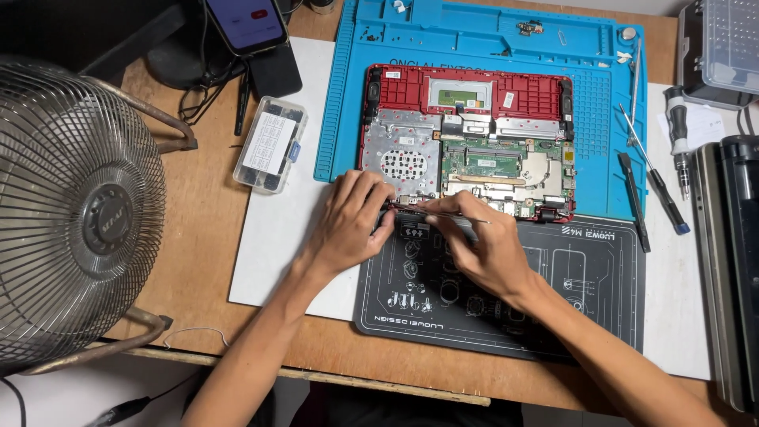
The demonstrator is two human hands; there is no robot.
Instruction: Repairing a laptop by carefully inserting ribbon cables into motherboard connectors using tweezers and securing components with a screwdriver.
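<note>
So the opened laptop, red shell with its bottom cover off and the board bare, lies on the blue repair mat, and both hands work at its near edge. The right hand has its grip closed on a thin metal tool, tweezers by the look of it, tip pointing at the left hand. That one is curled over the edge right beside the tip, fingers pinching something small and dark; I can't make out what.

Biggest risk as I see it: the metal tip skids onto the bare board just past the grip and scratches or shorts something. Or the tiny part pops loose and vanishes onto the black mat under the wrists.

Containers: a clear plastic box off to the left of the left hand, filled with small dark bits under a white label. The blue mat's far trays hold a few loose small parts. Another clear lidded case sits far right on the desk; contents unreadable.
</note>
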